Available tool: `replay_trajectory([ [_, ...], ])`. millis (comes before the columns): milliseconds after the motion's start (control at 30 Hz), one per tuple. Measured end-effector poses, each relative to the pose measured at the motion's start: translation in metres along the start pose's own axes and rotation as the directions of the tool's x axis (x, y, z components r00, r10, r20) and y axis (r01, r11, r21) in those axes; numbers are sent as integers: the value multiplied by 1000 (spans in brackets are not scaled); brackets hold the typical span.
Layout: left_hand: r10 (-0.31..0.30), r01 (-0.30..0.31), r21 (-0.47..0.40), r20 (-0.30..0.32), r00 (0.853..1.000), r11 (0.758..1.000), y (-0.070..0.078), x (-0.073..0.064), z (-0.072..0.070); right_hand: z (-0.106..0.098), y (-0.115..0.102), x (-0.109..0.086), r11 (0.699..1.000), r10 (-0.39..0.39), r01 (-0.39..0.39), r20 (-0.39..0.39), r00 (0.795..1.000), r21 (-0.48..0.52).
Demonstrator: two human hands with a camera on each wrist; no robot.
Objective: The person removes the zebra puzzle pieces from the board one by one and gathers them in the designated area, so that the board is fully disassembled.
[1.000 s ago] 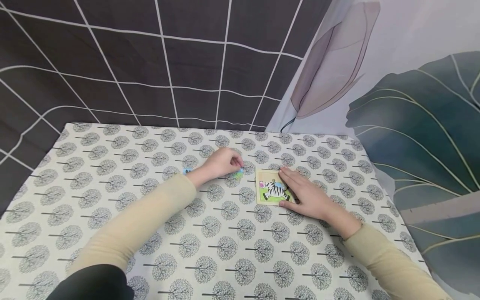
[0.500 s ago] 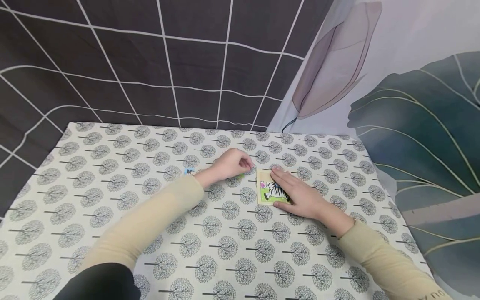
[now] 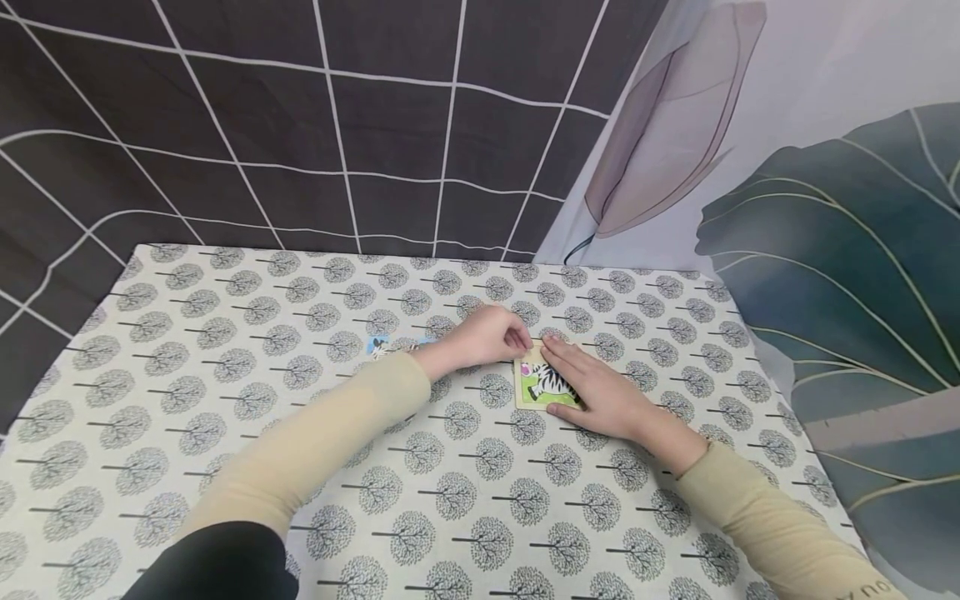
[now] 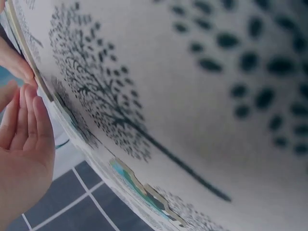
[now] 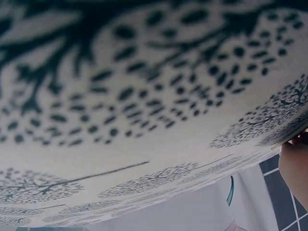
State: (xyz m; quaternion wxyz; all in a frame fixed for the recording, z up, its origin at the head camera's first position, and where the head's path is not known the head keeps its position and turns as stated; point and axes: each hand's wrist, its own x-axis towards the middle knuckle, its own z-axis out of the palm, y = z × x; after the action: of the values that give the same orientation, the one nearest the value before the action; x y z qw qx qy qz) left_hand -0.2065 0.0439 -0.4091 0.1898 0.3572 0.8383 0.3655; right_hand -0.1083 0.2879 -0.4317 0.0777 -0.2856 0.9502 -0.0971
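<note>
The zebra puzzle (image 3: 547, 385) looks to me like smooth, pale wood with a flat, printed picture. The puzzle pieces (image 3: 377, 345) show plain, woody edges too. My tablecloth (image 3: 480, 492) is dull cloth. My sleeves (image 3: 322, 433) look like soft, matt cloth, and the dark checked curtain (image 3: 390, 125) is dull, rippled cloth.

a white tree-print cloth (image 3: 420, 492) covers the table (image 3: 757, 533) — directly on it lie a square zebra board (image 3: 517, 387) and, well apart to its left, small puzzle pieces (image 3: 378, 345).
</note>
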Motion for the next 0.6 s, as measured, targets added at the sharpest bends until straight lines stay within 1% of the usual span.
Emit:
replay_trajectory([
  [233,42,-46,77,45,998,996,3,-1,6,1,1,0,1000,-19,19,-21,1000,-7],
  [333,45,-49,97,48,998,994,4,-1,8,2,1,0,1000,-22,22,-27,999,-7],
  [433,40,-46,97,56,998,994,5,-2,10,2,0,0,1000,-23,23,-31,999,-3],
  [600,50,-59,149,63,997,987,5,-4,14,2,0,1,1000,-23,22,-33,999,-7],
])
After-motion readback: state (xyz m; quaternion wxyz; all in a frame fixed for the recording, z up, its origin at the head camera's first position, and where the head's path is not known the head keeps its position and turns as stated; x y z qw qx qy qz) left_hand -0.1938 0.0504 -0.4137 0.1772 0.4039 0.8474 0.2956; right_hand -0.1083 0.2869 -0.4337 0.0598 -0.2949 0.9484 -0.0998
